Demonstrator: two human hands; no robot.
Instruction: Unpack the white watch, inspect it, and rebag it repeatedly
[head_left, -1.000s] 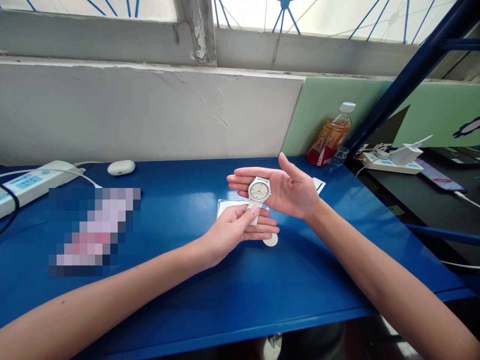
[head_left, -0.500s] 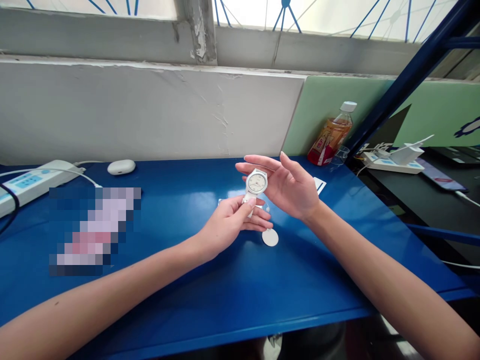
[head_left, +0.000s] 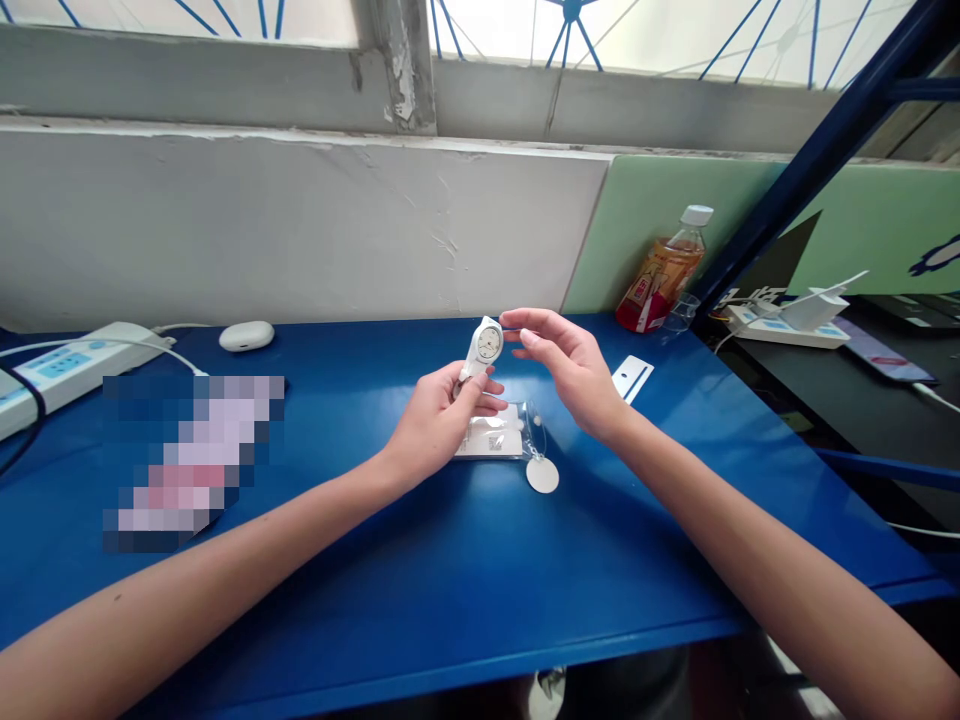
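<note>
A white wristwatch (head_left: 489, 344) with a round pale dial is held up above the blue desk. My left hand (head_left: 439, 415) grips it by its strap, thumb on top. Just right of the watch, my right hand (head_left: 570, 365) has its fingers bent toward the case with the fingertips apart; whether they touch it I cannot tell. Beneath the hands lies a clear plastic packet (head_left: 495, 435) with a white printed card, partly hidden by my left hand. A round white tag (head_left: 542, 475) on a thin string lies beside it.
On the left are a power strip (head_left: 82, 365), a white earbud case (head_left: 247, 336) and a pixelated flat object (head_left: 199, 455). A white card (head_left: 632, 379) lies right of my hands. A drink bottle (head_left: 664, 270) stands by the blue bed-frame post (head_left: 795, 165).
My left hand has tilted the watch and moved it slightly up and left. The right hand has turned from an open palm to bent fingers beside the watch, uncovering the white card.
</note>
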